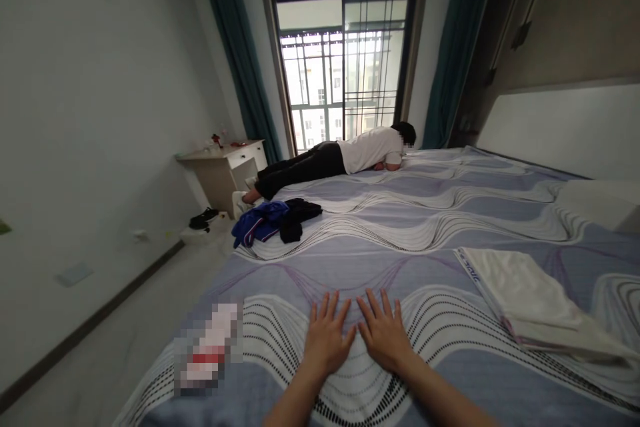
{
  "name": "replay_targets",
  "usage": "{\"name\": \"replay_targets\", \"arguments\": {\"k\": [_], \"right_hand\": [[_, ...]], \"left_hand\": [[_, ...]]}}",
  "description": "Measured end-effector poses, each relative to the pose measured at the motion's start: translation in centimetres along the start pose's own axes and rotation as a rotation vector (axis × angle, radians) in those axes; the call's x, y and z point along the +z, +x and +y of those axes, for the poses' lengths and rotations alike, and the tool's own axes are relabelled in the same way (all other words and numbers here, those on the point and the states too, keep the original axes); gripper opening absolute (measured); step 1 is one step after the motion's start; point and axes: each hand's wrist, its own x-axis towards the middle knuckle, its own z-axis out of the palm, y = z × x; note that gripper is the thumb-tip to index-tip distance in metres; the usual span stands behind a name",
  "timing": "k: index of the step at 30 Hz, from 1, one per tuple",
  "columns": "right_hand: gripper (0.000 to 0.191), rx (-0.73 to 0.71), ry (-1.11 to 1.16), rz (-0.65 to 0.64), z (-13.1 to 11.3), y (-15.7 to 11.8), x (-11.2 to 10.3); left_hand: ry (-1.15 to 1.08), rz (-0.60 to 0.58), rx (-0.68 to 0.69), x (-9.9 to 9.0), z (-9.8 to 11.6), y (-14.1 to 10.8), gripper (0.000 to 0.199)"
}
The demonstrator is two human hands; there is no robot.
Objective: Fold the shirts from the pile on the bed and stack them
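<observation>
Both palms rest flat on a bed sheet (pixel 370 260) patterned with blue-grey and white waves. My left hand (pixel 327 333) has its fingers spread and pointing away from me. Close beside it, my right hand (pixel 383 330) lies the same way, thumb near the left thumb, fingers apart. Neither hand holds anything. To the right is a folded white cloth (pixel 530 293) with a printed edge. Left of my hands lies a pixelated pinkish-white item with a red band (pixel 210 347); its kind cannot be made out.
A person (pixel 370 150) in a white top and black trousers lies face down across the far bed. Blue and black clothes (pixel 270 220) are heaped at the left edge. Beyond stand a small desk (pixel 220 170) and a window (pixel 345 73); a white headboard (pixel 565 130) borders the right.
</observation>
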Motion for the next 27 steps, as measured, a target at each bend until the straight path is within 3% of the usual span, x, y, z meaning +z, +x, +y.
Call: {"name": "replay_targets", "arguments": {"k": [4,11,17,20,23,27], "right_hand": [[0.059,0.023,0.004,-0.004,0.3,0.5,-0.1],[0.059,0.058,0.026,0.019,0.6,0.8,0.6],[0.059,0.068,0.077,0.04,1.1,1.2,1.3],[0.062,0.058,0.079,0.049,1.4,1.4,1.6],[0.066,0.048,0.077,0.067,1.7,1.6,1.8],[0.064,0.055,0.094,0.071,1.7,1.7,2.0]], "left_hand": [[0.089,0.038,-0.215,-1.0,-4.3,2.3,0.063],[0.147,0.029,-0.499,-1.6,-10.9,11.1,0.066],[0.142,0.185,-0.709,-1.2,-15.2,18.3,0.071],[0.078,0.251,-0.708,-1.1,-17.0,21.1,0.067],[-0.102,0.32,-0.685,-1.4,-18.6,22.6,0.056],[-0.269,0.389,-0.752,-2.5,-19.3,22.1,0.049]]}}
